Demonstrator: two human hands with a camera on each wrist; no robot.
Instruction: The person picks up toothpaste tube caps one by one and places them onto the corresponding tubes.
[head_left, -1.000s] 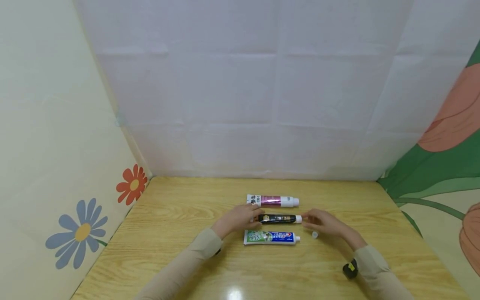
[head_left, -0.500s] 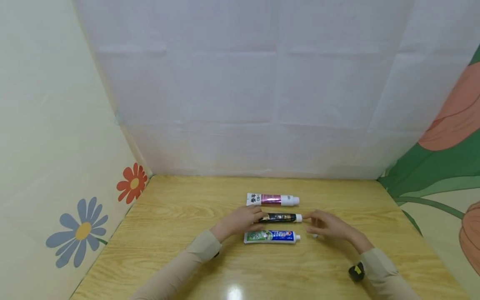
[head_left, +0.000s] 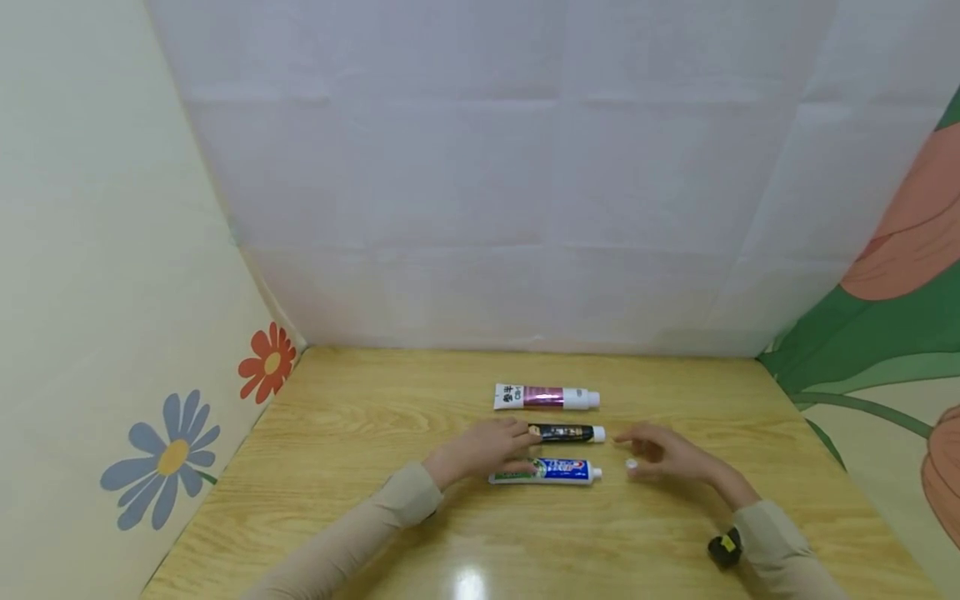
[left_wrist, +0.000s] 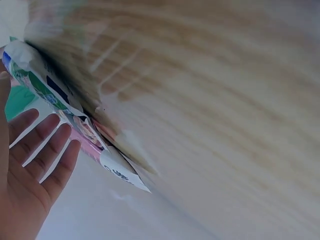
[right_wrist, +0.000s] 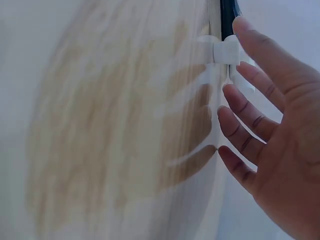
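Observation:
Three toothpaste tubes lie side by side on the table. The far one is pink and white [head_left: 543,397], the middle one black [head_left: 566,433] with a white cap, the near one green and blue [head_left: 566,472]. My left hand [head_left: 483,450] is over the left ends of the middle and near tubes, hiding part of both; in the left wrist view its fingers [left_wrist: 60,137] are extended and spread. Right of the tubes is my right hand [head_left: 671,454], fingers apart and loosely bent. A small loose white cap [head_left: 632,464] lies by its thumb; whether they touch, I cannot tell.
The wooden table [head_left: 360,400] meets a white sheet [head_left: 450,208] at the back. Flower-painted walls [head_left: 75,292] stand at left and right. A black wrist device [head_left: 724,548] sits at the right sleeve.
My left hand has shifted slightly right and nearer, now over part of the green and blue tube. My right hand has drawn a little to the right, away from the black tube's cap.

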